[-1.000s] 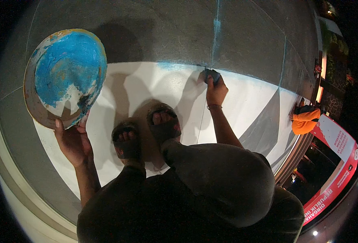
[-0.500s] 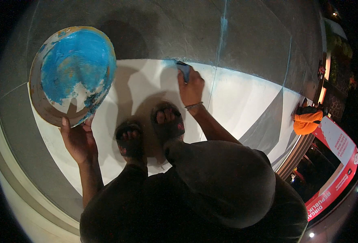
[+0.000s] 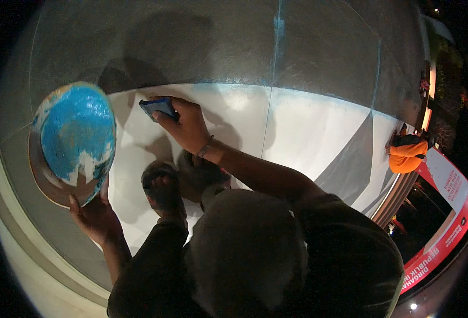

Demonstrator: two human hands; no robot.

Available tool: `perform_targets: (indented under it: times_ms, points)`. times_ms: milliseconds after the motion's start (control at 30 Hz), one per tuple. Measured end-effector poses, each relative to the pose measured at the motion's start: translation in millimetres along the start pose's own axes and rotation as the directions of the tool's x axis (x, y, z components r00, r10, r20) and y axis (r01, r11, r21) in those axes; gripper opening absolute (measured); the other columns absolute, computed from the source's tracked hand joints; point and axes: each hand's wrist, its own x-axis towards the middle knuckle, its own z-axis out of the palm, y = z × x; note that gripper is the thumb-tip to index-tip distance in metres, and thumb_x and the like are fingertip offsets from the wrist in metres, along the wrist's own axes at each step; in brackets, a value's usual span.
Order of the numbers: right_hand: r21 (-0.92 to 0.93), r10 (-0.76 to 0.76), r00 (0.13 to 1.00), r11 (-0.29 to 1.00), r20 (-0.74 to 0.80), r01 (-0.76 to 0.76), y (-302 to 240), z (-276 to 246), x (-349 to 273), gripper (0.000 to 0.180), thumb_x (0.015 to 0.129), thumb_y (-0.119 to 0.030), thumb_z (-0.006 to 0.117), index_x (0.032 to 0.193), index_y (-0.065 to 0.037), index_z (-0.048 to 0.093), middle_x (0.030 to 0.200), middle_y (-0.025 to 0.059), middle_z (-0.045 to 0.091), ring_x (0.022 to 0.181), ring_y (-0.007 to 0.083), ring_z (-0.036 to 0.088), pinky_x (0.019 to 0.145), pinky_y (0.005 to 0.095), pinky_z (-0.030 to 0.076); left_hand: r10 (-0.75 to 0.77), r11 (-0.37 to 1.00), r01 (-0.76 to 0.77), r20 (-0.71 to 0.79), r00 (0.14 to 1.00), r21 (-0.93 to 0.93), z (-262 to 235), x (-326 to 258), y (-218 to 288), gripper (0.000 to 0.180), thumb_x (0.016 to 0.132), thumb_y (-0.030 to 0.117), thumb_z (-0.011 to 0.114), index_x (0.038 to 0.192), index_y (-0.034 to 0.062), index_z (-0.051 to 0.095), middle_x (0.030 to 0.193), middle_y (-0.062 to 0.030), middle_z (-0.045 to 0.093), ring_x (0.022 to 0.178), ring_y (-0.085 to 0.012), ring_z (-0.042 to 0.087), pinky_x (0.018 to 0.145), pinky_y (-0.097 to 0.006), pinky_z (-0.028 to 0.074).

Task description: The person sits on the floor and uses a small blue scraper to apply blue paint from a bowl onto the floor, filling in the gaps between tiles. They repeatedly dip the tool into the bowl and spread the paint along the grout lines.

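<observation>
At the left, my left hand (image 3: 93,214) grips the near rim of a shallow round bowl (image 3: 54,183), its thumb over the edge. Wet blue paint or paste (image 3: 77,132) coats the inside, with bare pale patches near the bottom. My right hand (image 3: 189,127) is closed round a small flat blue scraper-like pad (image 3: 157,107); its exact kind is unclear. This pad is in the air or just over the white floor, right of the bowl and apart from it. A thin blue smear (image 3: 218,86) runs along the border of white and dark floor.
My sandalled feet (image 3: 162,185) stand on the white floor (image 3: 302,127) under my right arm. Beyond lies dark grey floor (image 3: 340,47) with blue-stained seams. At the right, a person in orange (image 3: 407,153) crouches near a red and white banner (image 3: 446,180).
My right hand has lifted off the border line and swung left toward the bowl with the pad. The bowl and my left hand have shifted down and left, the bowl tilting more.
</observation>
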Motion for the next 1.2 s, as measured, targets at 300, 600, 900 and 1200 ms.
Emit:
perform_targets:
  times_ms: [300,600,900,1200]
  points:
    - [0.212,0.197,0.980,0.959,-0.013,-0.190,15.4,-11.6,30.6,0.024,0.090,-0.021,0.067,0.100,0.000,0.066,0.081,0.0094,0.068,0.072,0.0117,0.062,0.063,0.0289,0.051,0.007,0.996,0.010,-0.187,0.982,0.090,-44.4,3.4,85.1,0.064,0.092,0.035,0.056,0.140,-0.0010,0.035,0.144,-0.0222,0.039,0.132,-0.0369,0.040,0.115,-0.053,0.029]
    - [0.098,0.153,0.965,0.986,-0.212,-0.134,-24.3,-30.6,59.2,0.020,0.089,-0.020,0.067,0.093,0.000,0.067,0.075,0.0023,0.065,0.068,0.0070,0.053,0.061,0.0266,0.045,-0.014,0.995,0.028,0.137,0.990,-0.101,-99.2,61.4,116.4,0.058,0.094,0.018,0.057,0.141,-0.0061,0.034,0.144,-0.0239,0.040,0.133,-0.0323,0.042,0.117,-0.051,0.028]
    - [-0.022,0.149,0.972,0.988,-0.181,-0.156,-23.4,-13.4,14.2,0.026,0.089,-0.026,0.067,0.097,-0.002,0.067,0.084,0.0117,0.069,0.075,0.0179,0.063,0.071,0.0356,0.050,-0.093,0.965,0.157,0.286,0.954,-0.208,-106.6,95.9,108.9,0.066,0.093,0.021,0.058,0.146,-0.0044,0.025,0.148,-0.0242,0.035,0.135,-0.0387,0.037,0.117,-0.054,0.027]
    - [-0.229,0.499,0.860,0.854,0.106,-0.468,-46.4,-2.4,-45.4,0.031,0.093,-0.021,0.064,0.119,-0.006,0.065,0.112,0.0127,0.069,0.108,0.0245,0.062,0.097,0.0398,0.044,-0.097,0.953,0.189,0.350,0.932,-0.238,-127.4,118.9,141.5,0.071,0.093,0.025,0.058,0.148,-0.0009,0.022,0.148,-0.0248,0.032,0.135,-0.0420,0.035,0.116,-0.057,0.027]
